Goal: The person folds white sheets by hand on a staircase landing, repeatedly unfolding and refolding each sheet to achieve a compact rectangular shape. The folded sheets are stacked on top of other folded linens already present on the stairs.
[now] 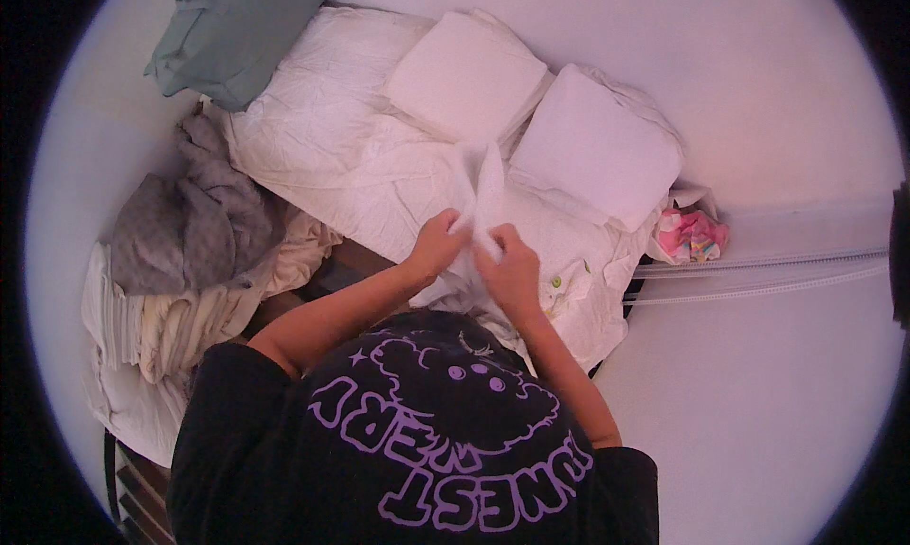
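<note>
My left hand (441,241) and my right hand (508,261) are close together in front of my chest, each gripping part of a thin white cloth (483,197). The cloth rises in a narrow peak between them and hangs down towards my shirt; it is partly blurred. Beyond my hands lies a folded white stack of cloth (466,76), and to its right a second folded white stack (597,147). Both rest on a wrinkled white sheet (320,118). Near my right forearm lies a white cloth with small green marks (569,296).
A grey-green fabric bag or cushion (234,40) stands at the far left. Below it, a grey fluffy blanket (199,232) lies on folded cream and white linens (178,324). A pink patterned cloth (689,233) sits at the right edge, by a zipper (768,266) on the pale fabric wall (768,403).
</note>
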The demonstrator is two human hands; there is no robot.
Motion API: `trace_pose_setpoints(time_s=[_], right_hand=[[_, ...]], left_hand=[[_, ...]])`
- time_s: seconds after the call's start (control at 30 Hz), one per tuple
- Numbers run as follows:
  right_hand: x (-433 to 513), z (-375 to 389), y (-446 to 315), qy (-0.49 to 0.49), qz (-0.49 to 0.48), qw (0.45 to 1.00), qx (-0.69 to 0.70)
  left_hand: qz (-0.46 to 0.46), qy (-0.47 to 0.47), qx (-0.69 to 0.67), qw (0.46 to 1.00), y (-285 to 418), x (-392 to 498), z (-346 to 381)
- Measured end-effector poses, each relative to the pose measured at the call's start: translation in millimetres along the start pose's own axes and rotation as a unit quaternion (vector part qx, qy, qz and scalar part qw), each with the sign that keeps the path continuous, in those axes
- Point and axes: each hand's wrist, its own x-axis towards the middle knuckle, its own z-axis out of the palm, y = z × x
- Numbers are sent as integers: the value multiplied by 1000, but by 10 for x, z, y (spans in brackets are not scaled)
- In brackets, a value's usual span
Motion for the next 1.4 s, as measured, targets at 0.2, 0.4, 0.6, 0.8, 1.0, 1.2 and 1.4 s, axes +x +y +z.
trace_pose_setpoints(time_s=[0.2,0.4,0.6,0.8,1.0,1.2,1.4], right_hand=[[7,65,-219,-32,68,997,25],[-20,228,-305,3,-12,999,42],[187,329,-92,7,15,992,129],[366,406,9,-46,150,955,253],[445,322,-175,-24,188,926,326],[329,430,-261,-29,226,916,330],[239,424,-263,-56,265,878,394]], left_hand=[[-23,-6,-129,991,123,-172,-133],[-23,68,-199,977,224,-141,-223],[45,28,-181,982,315,-53,-344],[23,36,-228,973,398,-53,-392],[106,143,-77,981,356,-65,-301],[143,146,1,979,237,-167,-203],[156,124,45,979,221,-286,-343]])
